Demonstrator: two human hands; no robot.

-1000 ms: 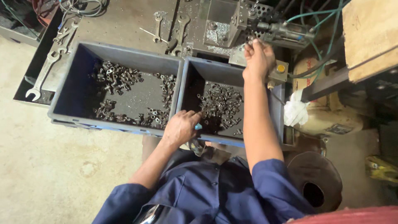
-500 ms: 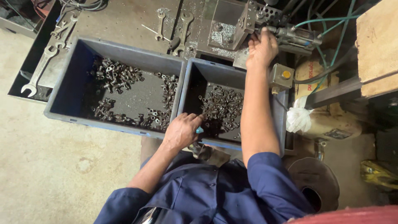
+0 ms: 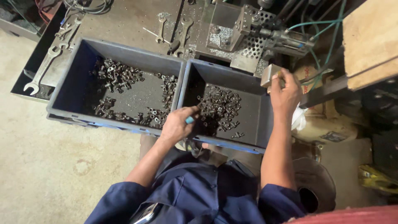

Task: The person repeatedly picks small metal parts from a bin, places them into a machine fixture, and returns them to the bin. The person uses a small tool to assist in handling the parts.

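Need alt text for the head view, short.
Seen from above, a person in blue sleeves reaches the left hand into the right-hand bin of small metal parts, while the right hand rests at a metal block by a machine. A second bin sits alongside.

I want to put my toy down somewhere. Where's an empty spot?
The floor left of the left bin is bare. The right bin has bare bottom along its near and right walls. The bench behind is crowded with wrenches and machine parts.
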